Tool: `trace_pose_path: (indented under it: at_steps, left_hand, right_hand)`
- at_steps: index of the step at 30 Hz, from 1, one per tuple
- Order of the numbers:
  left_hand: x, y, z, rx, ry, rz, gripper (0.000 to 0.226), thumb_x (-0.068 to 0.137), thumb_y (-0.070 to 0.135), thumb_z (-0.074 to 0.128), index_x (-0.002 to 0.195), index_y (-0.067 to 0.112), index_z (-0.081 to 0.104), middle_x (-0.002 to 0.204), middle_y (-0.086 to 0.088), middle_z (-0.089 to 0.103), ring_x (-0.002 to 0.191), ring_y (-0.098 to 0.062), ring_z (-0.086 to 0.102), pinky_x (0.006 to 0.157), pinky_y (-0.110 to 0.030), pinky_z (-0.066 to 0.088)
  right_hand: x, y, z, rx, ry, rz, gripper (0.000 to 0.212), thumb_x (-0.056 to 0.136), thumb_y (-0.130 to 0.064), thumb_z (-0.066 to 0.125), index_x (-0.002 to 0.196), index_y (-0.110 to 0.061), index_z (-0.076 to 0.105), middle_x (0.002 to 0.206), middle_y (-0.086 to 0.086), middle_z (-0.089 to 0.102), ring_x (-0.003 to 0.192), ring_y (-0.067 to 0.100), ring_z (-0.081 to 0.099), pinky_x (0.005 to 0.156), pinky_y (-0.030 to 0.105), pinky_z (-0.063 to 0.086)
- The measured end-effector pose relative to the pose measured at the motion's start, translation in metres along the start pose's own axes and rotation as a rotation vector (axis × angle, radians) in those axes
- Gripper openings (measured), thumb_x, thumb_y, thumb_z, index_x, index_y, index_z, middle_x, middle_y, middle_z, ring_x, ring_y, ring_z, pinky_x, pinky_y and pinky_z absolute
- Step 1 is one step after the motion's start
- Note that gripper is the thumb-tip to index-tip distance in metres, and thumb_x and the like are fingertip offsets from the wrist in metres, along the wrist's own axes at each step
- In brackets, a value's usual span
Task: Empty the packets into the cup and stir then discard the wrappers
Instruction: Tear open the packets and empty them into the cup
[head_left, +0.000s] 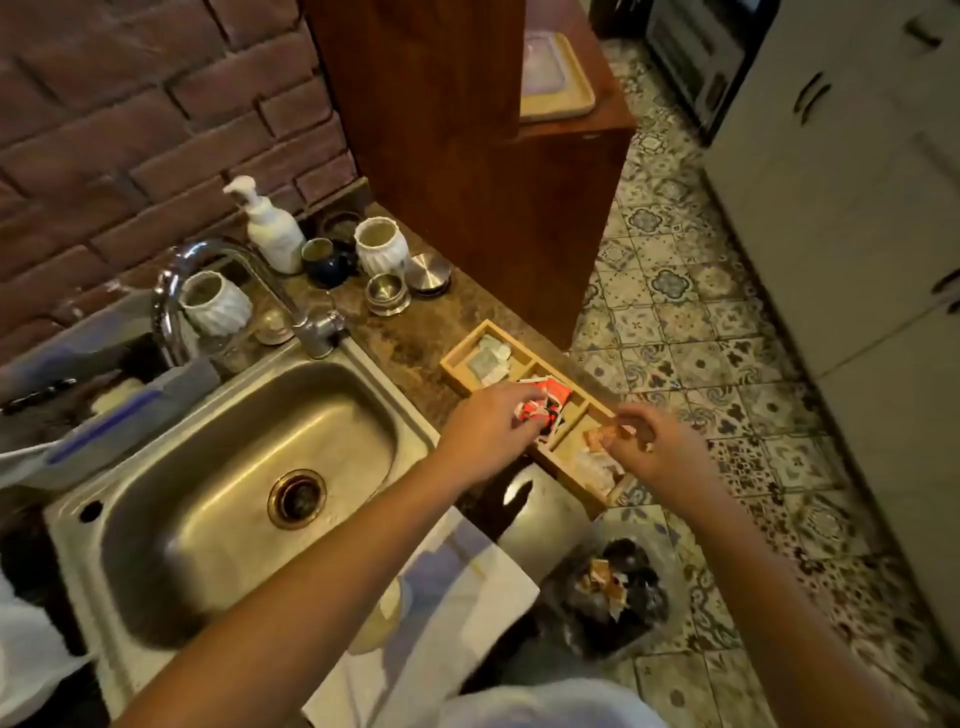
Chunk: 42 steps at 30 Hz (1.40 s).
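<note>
Now, the packets: both hands are over the shallow wooden compartment tray at centre frame, on the brown speckled countertop, the tray's near end close to the counter's edge. My left hand has its fingers closed on a red-and-white paper packet above the tray's middle compartment. My right hand pinches a small orange-tan packet over the lower-right compartment. Pale packets lie in the upper-left compartment.

Cup: I judge the rounded cream shape at lower centre, largely hidden under my left forearm, may be it, but I cannot tell for sure.

Step in hand, as I read it: picking packets from the tray. To do it well I'd lift each straight up clear of the wooden dividers, keep the pinch near one end so the other is free to tear, then carry both back toward lower centre.

Edges and room: the stainless steel sink sits left of the tray, basin open. Right of the tray the counter ends, with patterned floor tiles below. A bin lined with a black bag stands at lower right, wrappers already in it — handy for discards. White ribbed ceramic pots and a white pump bottle crowd the upper-left counter, well apart from my hands.
</note>
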<state>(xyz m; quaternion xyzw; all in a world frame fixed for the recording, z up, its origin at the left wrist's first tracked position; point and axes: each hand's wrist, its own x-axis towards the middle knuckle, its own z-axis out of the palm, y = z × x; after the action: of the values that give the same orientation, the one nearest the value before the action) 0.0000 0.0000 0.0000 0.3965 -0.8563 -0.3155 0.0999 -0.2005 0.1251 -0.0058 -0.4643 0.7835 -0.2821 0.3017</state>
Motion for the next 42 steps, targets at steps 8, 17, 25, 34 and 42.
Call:
trace_pose_path:
  at_steps: [8,17,25,34,42]
  left_hand:
    - [0.029,-0.002,0.077,0.207,-0.183,0.194,0.03,0.097,0.039,0.059,0.123,0.026,0.068,0.122,0.002,0.067,0.115,-0.019,0.059,0.094,-0.039,0.051]
    - [0.052,0.0,0.123,0.426,-0.193,0.421,0.019,0.092,0.028,0.065,0.107,0.022,0.074,0.102,-0.004,0.071,0.099,-0.029,0.059,0.078,-0.042,0.046]
    - [0.052,-0.007,0.128,0.339,-0.225,0.421,0.018,0.092,0.031,0.066,0.104,0.021,0.077,0.099,-0.003,0.071,0.097,-0.028,0.059,0.078,-0.041,0.047]
    - [0.027,0.007,0.059,-0.036,-0.029,0.182,0.025,0.1,0.027,0.058,0.115,0.017,0.075,0.103,0.0,0.075,0.096,-0.016,0.063,0.084,-0.037,0.05]
    - [-0.039,0.02,-0.018,-0.226,0.246,-0.016,0.019,0.099,0.02,0.062,0.112,0.022,0.077,0.106,0.007,0.074,0.102,-0.005,0.063,0.087,-0.024,0.05]
  right_hand:
    - [0.012,0.038,0.008,-0.347,-0.154,0.126,0.039,0.093,-0.042,0.068,0.131,-0.033,0.066,0.088,-0.007,0.072,0.079,0.012,0.068,0.076,0.036,0.06]
    - [0.017,0.066,0.026,-0.492,-0.275,0.221,0.029,0.094,-0.048,0.063,0.121,-0.038,0.067,0.089,-0.005,0.073,0.087,0.019,0.071,0.076,0.031,0.056]
    - [0.021,0.059,0.033,-0.489,-0.245,0.215,0.023,0.1,-0.042,0.055,0.108,-0.031,0.074,0.091,-0.001,0.077,0.085,0.021,0.071,0.073,0.03,0.054]
    - [0.031,0.015,0.0,-0.202,-0.133,-0.166,0.016,0.095,-0.044,0.065,0.103,-0.034,0.075,0.066,-0.013,0.068,0.058,-0.001,0.062,0.06,0.027,0.058]
    - [0.017,-0.071,-0.006,0.012,-0.152,-0.312,0.017,0.088,-0.041,0.072,0.097,-0.027,0.077,0.067,-0.002,0.067,0.06,0.02,0.062,0.058,0.039,0.056]
